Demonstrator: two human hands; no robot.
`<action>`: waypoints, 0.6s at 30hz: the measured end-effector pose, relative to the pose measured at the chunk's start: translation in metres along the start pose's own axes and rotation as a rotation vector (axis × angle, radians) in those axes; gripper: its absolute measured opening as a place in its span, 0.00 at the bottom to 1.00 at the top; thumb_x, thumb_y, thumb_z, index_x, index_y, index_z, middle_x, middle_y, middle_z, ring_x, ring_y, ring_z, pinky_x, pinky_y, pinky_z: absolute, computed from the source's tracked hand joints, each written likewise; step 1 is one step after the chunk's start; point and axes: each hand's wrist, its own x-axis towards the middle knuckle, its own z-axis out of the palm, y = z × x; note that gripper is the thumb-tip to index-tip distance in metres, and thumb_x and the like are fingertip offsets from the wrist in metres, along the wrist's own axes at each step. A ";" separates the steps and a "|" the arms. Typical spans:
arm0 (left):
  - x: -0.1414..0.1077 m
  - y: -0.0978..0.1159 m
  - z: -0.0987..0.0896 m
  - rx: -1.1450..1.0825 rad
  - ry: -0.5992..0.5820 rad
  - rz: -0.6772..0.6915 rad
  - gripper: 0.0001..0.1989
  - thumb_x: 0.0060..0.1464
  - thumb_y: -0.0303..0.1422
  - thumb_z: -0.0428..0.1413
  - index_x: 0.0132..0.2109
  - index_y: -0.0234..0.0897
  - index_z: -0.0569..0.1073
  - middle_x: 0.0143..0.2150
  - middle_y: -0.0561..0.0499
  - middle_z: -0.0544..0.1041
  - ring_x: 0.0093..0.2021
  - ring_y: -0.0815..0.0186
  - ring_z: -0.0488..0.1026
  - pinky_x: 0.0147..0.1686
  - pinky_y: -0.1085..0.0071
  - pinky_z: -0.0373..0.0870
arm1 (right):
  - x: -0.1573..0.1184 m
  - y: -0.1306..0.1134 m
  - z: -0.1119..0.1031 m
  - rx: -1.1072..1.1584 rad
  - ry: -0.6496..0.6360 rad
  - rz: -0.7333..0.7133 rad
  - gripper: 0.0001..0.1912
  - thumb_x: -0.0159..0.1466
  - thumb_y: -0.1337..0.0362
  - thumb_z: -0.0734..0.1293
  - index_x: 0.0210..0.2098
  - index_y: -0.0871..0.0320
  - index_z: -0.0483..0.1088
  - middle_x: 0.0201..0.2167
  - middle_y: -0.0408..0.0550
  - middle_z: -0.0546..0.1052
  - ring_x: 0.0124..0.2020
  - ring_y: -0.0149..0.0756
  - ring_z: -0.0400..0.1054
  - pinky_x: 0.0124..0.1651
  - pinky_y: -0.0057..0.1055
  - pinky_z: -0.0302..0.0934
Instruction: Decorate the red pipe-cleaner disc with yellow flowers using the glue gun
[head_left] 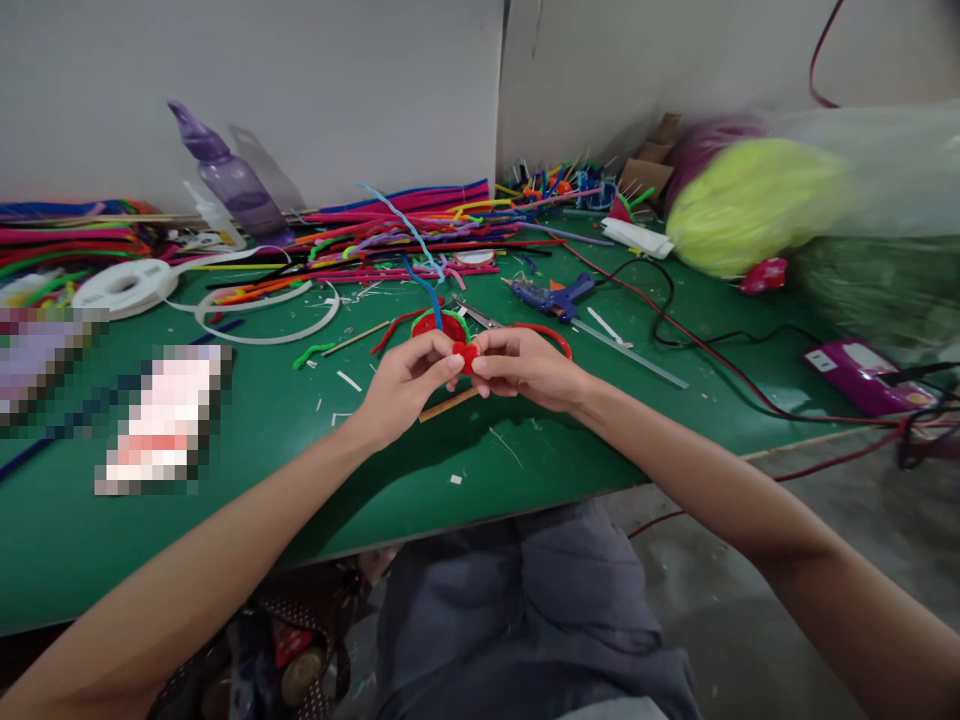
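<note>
Between the fingertips of both hands is a small red fuzzy pipe-cleaner piece point(466, 356), bent into a compact, heart-like shape. My left hand point(411, 383) pinches its left side with thumb and forefinger. From the right, my right hand point(527, 368) pinches the other side, fingers curled. Just behind the hands lies a round red piece with a green edge point(451, 325), partly hidden by them. A blue pipe cleaner point(427, 290) rises from near it. Scissors point(474, 312) lie behind, their handles partly covered by my right hand. A thin wooden stick point(448, 405) lies under the hands.
A blue glue gun point(551, 297) with its cord and a clear glue stick point(634, 355) lie at right. Pipe cleaners point(405, 225) pile along the wall. A purple bottle point(234, 180), ribbon roll point(124, 288), purple power strip point(862, 375) and bagged yellow material point(750, 205) surround the work area.
</note>
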 end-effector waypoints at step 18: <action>-0.001 0.000 -0.003 0.000 -0.152 -0.096 0.13 0.59 0.39 0.56 0.32 0.35 0.70 0.28 0.53 0.70 0.30 0.70 0.68 0.34 0.73 0.65 | -0.004 0.000 -0.005 -0.156 -0.006 -0.121 0.10 0.61 0.62 0.71 0.30 0.62 0.69 0.19 0.40 0.72 0.19 0.21 0.59 0.19 0.19 0.45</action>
